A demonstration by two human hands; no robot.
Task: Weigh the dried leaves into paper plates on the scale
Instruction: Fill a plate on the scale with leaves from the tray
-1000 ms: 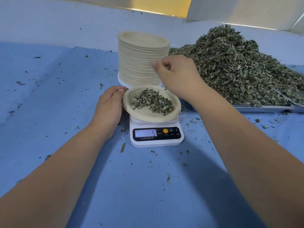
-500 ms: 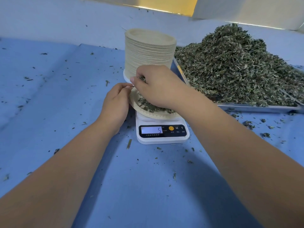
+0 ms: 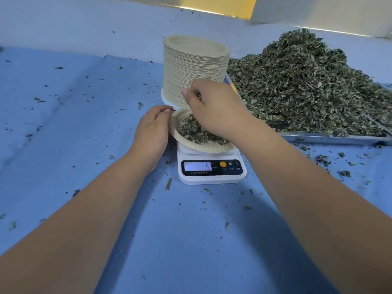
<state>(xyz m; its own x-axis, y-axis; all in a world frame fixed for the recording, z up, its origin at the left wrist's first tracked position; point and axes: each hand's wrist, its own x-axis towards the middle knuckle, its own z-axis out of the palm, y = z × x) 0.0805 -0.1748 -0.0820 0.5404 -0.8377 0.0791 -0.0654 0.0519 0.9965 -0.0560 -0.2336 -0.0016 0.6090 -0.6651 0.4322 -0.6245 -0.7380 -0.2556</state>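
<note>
A white scale [image 3: 212,175] sits in the middle of the blue cloth, its display reading 5. On it lies a paper plate [image 3: 203,148] with a small heap of dried leaves [image 3: 195,132]. My left hand [image 3: 151,130] grips the plate's left rim with curled fingers. Just above the plate hovers my right hand [image 3: 214,107], its fingers pinching a few dried leaves. A tall stack of paper plates [image 3: 194,66] stands right behind the scale.
A metal tray [image 3: 331,137] at the right holds a big pile of dried leaves [image 3: 305,85]. Leaf crumbs are scattered over the blue cloth [image 3: 74,128]. A pale wall runs along the back.
My right hand came down from the plate stack to the plate on the scale, then rose slightly with a pinch of leaves. My left hand stayed on the plate's rim.
</note>
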